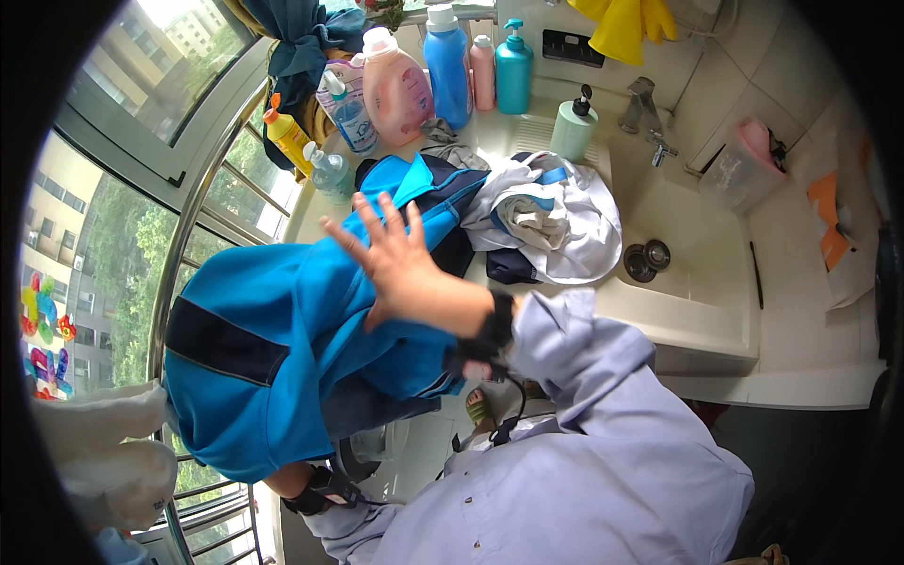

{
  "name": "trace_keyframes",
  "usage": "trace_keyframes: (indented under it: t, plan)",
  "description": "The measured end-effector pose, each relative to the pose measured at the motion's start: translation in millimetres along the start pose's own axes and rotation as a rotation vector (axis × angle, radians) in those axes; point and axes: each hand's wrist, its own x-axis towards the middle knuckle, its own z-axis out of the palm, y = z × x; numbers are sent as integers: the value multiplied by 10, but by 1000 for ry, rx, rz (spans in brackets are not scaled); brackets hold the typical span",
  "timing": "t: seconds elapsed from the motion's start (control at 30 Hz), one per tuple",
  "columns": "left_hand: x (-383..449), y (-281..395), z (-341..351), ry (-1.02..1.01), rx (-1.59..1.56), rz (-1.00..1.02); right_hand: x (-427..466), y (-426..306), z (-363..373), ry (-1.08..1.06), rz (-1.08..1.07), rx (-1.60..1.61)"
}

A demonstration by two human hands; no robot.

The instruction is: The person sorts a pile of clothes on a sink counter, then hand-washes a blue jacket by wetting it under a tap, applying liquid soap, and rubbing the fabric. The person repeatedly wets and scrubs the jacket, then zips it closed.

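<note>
A bright blue jacket-like garment (282, 296) with dark navy panels hangs off the left end of the washing counter, its far end lying on the counter. My right hand (402, 272) is over it with fingers spread, slightly blurred; whether the palm touches the cloth I cannot tell. The cloth covers my left hand; only the wrist (286, 482) shows at the garment's lower edge. Beyond my right hand sits a crumpled white garment (586, 233) with blue trim, partly on top of dark cloth (510, 267).
Bottles, among them a pink detergent bottle (397, 92) and a blue one (448, 78), line the counter's back. A pale green pump bottle (573, 131) stands by the sink basin (692, 261), under the faucet's (641, 106) side. Metal window rails (205, 169) run along the left.
</note>
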Motion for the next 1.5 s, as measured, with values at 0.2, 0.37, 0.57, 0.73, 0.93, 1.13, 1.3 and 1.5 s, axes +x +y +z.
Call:
trace_keyframes:
  t: [0.2, 0.37, 0.57, 0.73, 0.93, 1.13, 1.3, 1.5]
  plan:
    - [206, 225, 185, 18, 212, 103, 481, 321, 865, 192, 197, 350]
    - [298, 224, 277, 6, 233, 92, 903, -544, 303, 375, 17, 1212]
    - [-61, 292, 100, 69, 260, 92, 118, -1520, -174, -279, -975, 902]
    - [67, 387, -29, 108, 305, 57, -65, -1446, 33, -87, -556, 843]
    - [35, 399, -33, 2, 680, 383, -97, -1237, 142, 62, -299, 1480]
    - [478, 355, 91, -117, -256, -208, -472, -421, -600, 132, 275, 2187]
    - [830, 294, 752, -190, -328, -85, -1149, 132, -1377, 369, 318, 1970]
    - [1178, 20, 2068, -544, 230, -119, -1929, 395, -1858, 623, 398, 1658]
